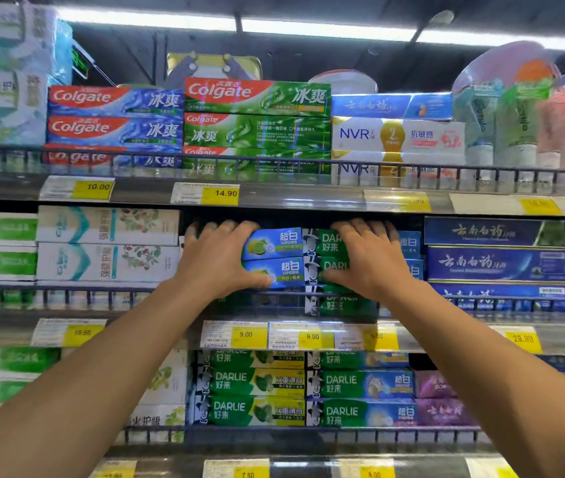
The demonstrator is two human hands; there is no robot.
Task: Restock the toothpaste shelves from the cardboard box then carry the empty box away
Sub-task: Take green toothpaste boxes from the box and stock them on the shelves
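Note:
Both my hands are up at the middle shelf (136, 315). My left hand (217, 258) grips a stack of two green-and-blue Darlie toothpaste boxes (274, 258), fingers over the top and thumb under the lower box. My right hand (365, 258) grips the neighbouring stack of Darlie boxes (325, 243) the same way, covering most of their fronts. A further Darlie box (336, 305) lies beneath them behind the shelf's wire rail. The cardboard box is not in view.
Colgate boxes (184, 125) and NVR boxes (398, 139) fill the upper shelf. White boxes (108, 243) sit left of my hands, dark blue boxes (495, 263) to the right. More Darlie boxes (301, 391) fill the lower shelf. Yellow price tags (298, 336) line the shelf edges.

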